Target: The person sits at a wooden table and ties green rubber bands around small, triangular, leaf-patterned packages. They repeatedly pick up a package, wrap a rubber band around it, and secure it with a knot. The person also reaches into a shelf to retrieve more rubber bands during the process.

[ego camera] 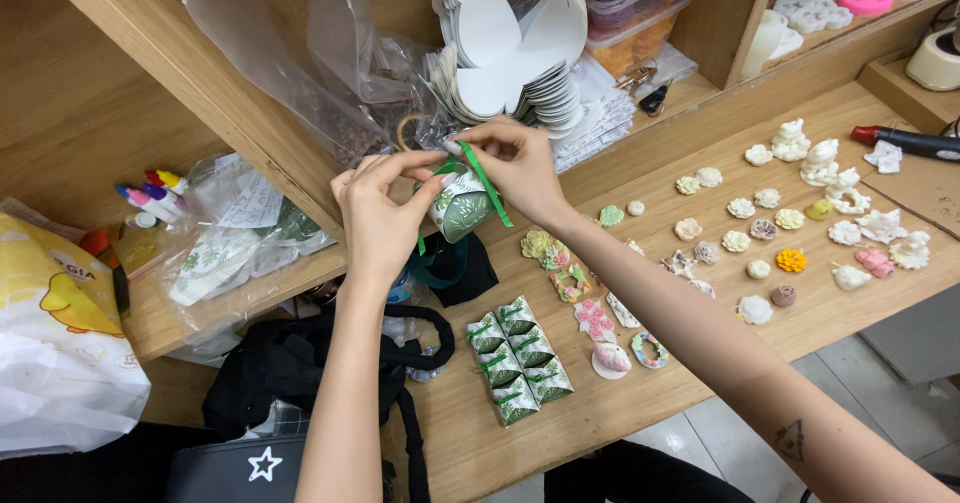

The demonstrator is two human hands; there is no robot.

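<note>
Both hands, left hand [378, 218] and right hand [515, 168], pinch the green ribbon [487, 183] on one small box [462, 208]; six tied boxes [515, 358] lie on the near surface [700, 353].

Both hands, left [378, 213] and right [515, 163], gripped a small leaf-print box [462, 208] and its green ribbon [487, 181] above the tabletop [700, 353].

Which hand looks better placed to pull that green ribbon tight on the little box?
Probably the right hand: its fingertips already pinch the green ribbon above the small leaf-print box. The left hand cups and steadies the box.
</note>
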